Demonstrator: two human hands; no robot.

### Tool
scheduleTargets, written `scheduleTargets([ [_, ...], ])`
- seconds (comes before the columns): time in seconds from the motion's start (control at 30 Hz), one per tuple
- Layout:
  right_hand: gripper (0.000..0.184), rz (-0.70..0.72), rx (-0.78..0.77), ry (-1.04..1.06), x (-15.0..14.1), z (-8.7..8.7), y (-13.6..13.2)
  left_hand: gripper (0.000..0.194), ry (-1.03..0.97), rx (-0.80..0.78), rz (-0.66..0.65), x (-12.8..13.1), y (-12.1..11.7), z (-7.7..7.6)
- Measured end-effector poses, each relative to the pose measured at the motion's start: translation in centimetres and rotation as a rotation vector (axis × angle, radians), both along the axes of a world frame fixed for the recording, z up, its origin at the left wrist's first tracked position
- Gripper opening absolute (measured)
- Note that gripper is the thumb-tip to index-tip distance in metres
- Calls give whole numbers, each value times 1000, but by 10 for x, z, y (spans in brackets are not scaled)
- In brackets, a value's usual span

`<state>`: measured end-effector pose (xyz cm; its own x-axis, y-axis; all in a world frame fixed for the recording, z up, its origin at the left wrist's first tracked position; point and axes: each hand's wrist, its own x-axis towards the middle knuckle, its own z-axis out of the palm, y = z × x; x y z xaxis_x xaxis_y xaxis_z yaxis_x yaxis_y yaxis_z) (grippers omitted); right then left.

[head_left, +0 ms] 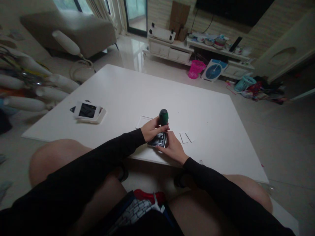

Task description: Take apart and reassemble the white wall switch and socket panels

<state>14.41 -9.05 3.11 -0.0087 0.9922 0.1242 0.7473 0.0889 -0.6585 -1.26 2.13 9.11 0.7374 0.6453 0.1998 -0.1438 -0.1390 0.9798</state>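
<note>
Taking the dark flat piece [157,140] as the clock's centre, reaches in from 8 and 4 o'clock with black sleeves [91,160], over the near edge of the white table [172,95]. Has the piece just inside that edge, resting on the tabletop or slightly raised; cannot tell which. Pinches it at 3 o'clock between thumb and fingers of the right hand [175,146]. Grips the green-handled tool [163,117] roughly upright at 12 in the left hand [151,129], with fingers closed round the lower handle. Cannot tell the tip's contact with the piece behind the left hand. Could skid the tip across the glossy top and scratch it by pressing at a slant or twisting too hard. Could jab the right hand's fingers in the same slip, because of their place so near the tool. Could also let the piece pivot, or drop off the near edge, by easing the right pinch under a push. Might knock the small pale pieces [183,138] beyond the right hand at 3, or the faint clear plate [143,122] at 11, by swinging a wrist wide. Shows farther off, at 10, a white-framed stack [88,110], well apart. Past the table, takes in a teal basket [244,83] at 2, a blue-and-white fan [213,70] and pink basket [196,68] near 1.
</note>
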Motion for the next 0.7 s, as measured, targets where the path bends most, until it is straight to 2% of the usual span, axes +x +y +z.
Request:
scheduleTargets([
  [0.17,62,7,8,-17,0,1,-1,36,40,94,55,-1,2,1],
  [0.43,59,-32,-23,56,1,1,-1,32,58,142,49,-1,4,2],
  [0.6,59,-27,-19,84,0,-1,-1,35,40,107,37,-2,4,3],
  [0.7,58,-14,-27,80,1,-1,0,32,4,49,-43,-3,2,5],
])
